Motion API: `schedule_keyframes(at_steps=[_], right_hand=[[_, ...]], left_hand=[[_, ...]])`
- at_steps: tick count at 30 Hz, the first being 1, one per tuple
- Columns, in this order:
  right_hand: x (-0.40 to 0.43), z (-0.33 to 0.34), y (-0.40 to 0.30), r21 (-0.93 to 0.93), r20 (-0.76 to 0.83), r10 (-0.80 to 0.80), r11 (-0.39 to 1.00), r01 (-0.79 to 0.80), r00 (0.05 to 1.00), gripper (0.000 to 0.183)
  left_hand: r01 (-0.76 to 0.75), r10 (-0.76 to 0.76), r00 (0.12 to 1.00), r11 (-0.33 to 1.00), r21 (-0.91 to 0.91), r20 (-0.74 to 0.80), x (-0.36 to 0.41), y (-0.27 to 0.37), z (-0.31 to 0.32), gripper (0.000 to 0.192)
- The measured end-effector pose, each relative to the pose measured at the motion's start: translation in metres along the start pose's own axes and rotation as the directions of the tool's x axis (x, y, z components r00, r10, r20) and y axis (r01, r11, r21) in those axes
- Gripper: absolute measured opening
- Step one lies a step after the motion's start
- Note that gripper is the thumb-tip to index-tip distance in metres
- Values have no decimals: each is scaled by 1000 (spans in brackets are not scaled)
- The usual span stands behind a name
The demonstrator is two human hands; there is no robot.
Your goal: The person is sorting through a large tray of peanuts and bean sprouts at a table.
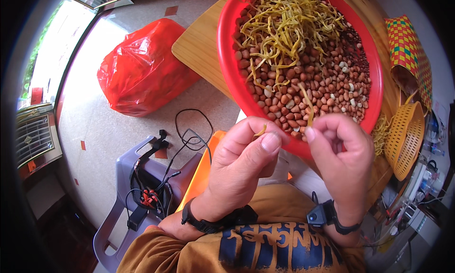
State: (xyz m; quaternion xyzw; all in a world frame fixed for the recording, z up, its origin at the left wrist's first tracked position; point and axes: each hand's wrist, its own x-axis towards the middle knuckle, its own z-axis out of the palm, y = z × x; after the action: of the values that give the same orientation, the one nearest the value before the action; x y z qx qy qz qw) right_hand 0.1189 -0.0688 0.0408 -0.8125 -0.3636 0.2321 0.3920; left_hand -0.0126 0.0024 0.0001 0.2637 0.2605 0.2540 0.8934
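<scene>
A red round plastic basin [226, 56] holds shelled peanuts [302, 77] with a heap of dried yellow-green strips [295, 20] on top; smaller dark red beans or nuts [353, 45] lie at its right side. Over the basin's near rim, my left hand [245, 155] pinches a short curled piece of strip [261, 130] between thumb and forefinger. Close to its right, my right hand [341, 148] pinches a longer dried strip [308, 104] that points up over the peanuts. The two hands are apart. Both wrists wear dark straps.
The basin rests on a wooden table [202, 42]. At right are a yellow perforated basket [407, 141], more strips [380, 134] and a checkered woven bag [408, 49]. A full red plastic bag [142, 67] sits on the floor; a grey plastic chair [122, 202] holds cables and a pouch.
</scene>
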Motion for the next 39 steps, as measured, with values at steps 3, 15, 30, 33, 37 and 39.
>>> schedule_keyframes(at_steps=[3,15,30,33,37,39], right_hand=[[-11,-3,-8,98,124,-32,995,20,992,7],[-10,3,-12,184,224,-34,983,-8,974,10],[37,40,-12,-401,204,-276,851,338,939,22],[37,40,-11,-431,194,-271,840,330,943,15],[37,39,-7,-372,155,-324,856,358,933,8],[34,36,-8,-335,113,-325,877,344,939,7]], left_hand=[[9,-9,1000,999,49,-9,-1,1,4,24],[-119,120,991,993,-23,55,-1,-6,-5,25],[-254,264,963,956,-149,51,1,-2,-4,35],[-187,193,981,969,-160,23,0,-1,-4,36],[-184,187,982,973,-141,14,1,-3,-6,36],[-183,186,982,975,-124,16,1,-3,-6,36]])
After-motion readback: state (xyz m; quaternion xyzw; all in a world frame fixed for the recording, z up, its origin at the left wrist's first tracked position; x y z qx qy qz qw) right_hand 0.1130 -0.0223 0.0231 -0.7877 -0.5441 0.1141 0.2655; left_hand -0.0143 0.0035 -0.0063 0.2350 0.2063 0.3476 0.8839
